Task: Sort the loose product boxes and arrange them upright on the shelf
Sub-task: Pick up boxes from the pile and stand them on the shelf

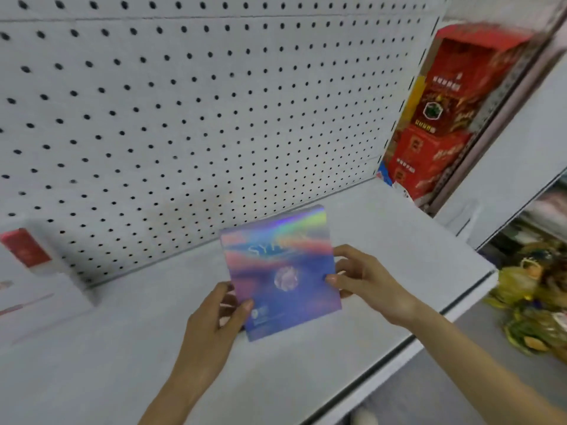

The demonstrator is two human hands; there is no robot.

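Holding a shiny box [282, 271] almost upright over the shelf [383, 234], you pinch its edges — left grip [214, 314] low on the left, right grip [365, 277] at the right side. Red boxes [441, 118] stand stacked past the shelf's right end.

Forearms outstretched, left grip [214, 320] and right grip [365, 280] in pinches on opposite sides of box [282, 271]

The rainbow box [280, 271] carries pale capital letters near its top that begin "SY"; the rest is blurred. Small print at its lower left corner cannot be read. The red boxes [445, 118] bear light characters, too blurred to read.
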